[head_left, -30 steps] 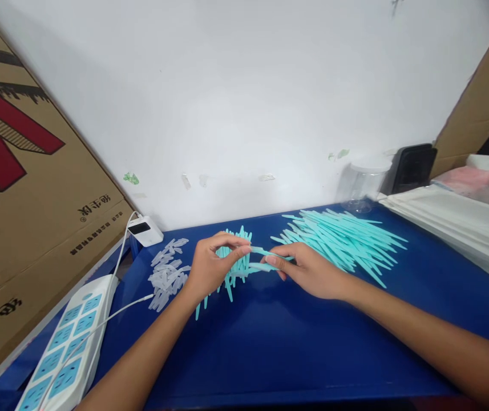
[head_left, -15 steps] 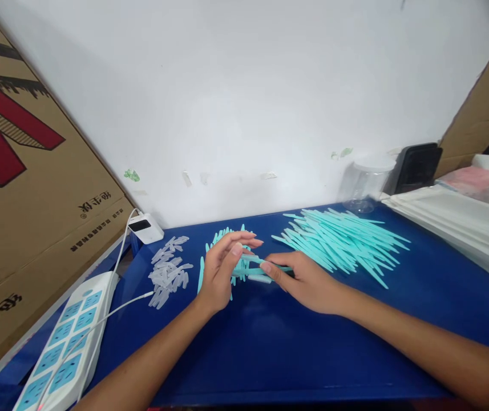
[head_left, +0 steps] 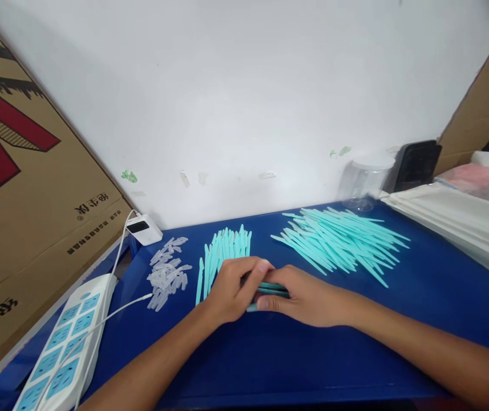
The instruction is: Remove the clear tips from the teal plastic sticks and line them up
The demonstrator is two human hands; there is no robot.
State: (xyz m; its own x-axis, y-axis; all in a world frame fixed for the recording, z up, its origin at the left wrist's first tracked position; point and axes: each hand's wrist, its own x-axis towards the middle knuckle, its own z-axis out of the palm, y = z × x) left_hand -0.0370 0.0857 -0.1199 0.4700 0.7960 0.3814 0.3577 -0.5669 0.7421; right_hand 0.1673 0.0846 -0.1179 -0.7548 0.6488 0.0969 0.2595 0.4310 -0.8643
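Observation:
Several slim turquoise eyebrow razors (head_left: 275, 291) lie crosswise between my hands, low over the blue table. My right hand (head_left: 308, 297) is closed round their right part, thumb in front. My left hand (head_left: 235, 288) closes over the left ends, its thumb and fingertips meeting near my right fingers; the razors' ends are hidden there. Just behind my left hand is a row of turquoise razors (head_left: 227, 245), side by side and partly covered by the hand. Farther left lies a loose pile of small clear plastic caps (head_left: 168, 274).
A large heap of turquoise razors (head_left: 347, 240) spreads at the back right of the blue table (head_left: 244, 365). Behind it stands a clear lidded jar (head_left: 364, 185). At left are a power strip (head_left: 67, 342), a small white device (head_left: 145, 229) with cables, and a cardboard box (head_left: 47, 188).
My left hand, open with fingers stretched before, has closed over the left ends of the razors. Both hands have come together and slightly nearer to me.

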